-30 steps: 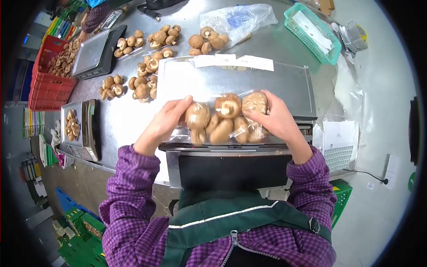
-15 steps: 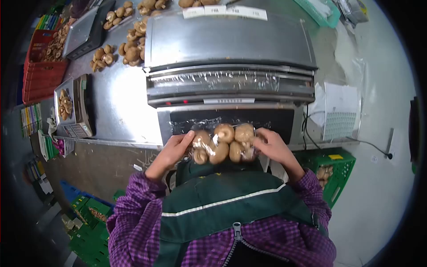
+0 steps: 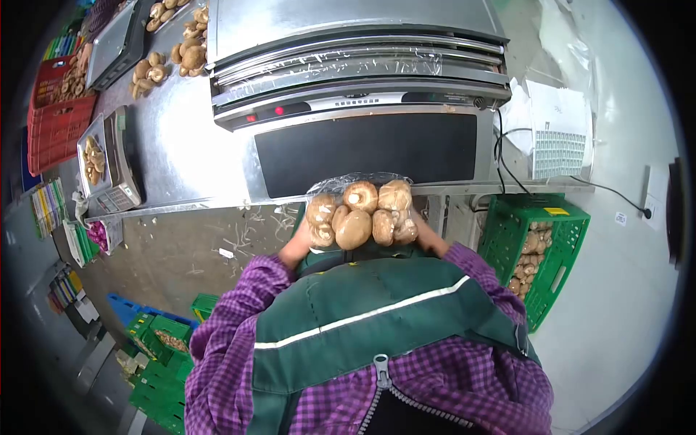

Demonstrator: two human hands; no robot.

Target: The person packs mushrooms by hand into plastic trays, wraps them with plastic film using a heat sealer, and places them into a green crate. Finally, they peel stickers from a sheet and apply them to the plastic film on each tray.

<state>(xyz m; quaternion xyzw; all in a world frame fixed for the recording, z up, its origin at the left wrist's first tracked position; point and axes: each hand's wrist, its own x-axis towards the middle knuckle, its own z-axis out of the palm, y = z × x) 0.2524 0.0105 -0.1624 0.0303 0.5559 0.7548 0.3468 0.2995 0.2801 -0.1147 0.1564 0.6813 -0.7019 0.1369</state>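
A pack of brown mushrooms (image 3: pixel 353 229) wrapped in clear film is held up in front of my apron, just off the front edge of the counter. The caps face up, and film sticks out along the far side. My left hand (image 3: pixel 296 245) grips the pack's left end from below; its fingers are hidden under it. At the right end my right hand (image 3: pixel 429 235) holds it likewise, with fingers mostly out of sight. Beyond the pack stands a film wrapping machine (image 3: pixel 362 72) with a black plate (image 3: pixel 366 148) along its front.
Loose mushrooms (image 3: pixel 192 56) lie on the steel counter (image 3: pixel 174 159) to the left. A scale (image 3: pixel 119 156) there carries more mushrooms. A red crate (image 3: pixel 61 127) stands far left. Below right is a green crate (image 3: pixel 540 261) of mushrooms; cables (image 3: pixel 500 148) hang beside the machine.
Both hands have brought the mushroom pack off the black plate toward my body, and their fingers have gone underneath it. The camera view has shifted, so the machine appears higher.
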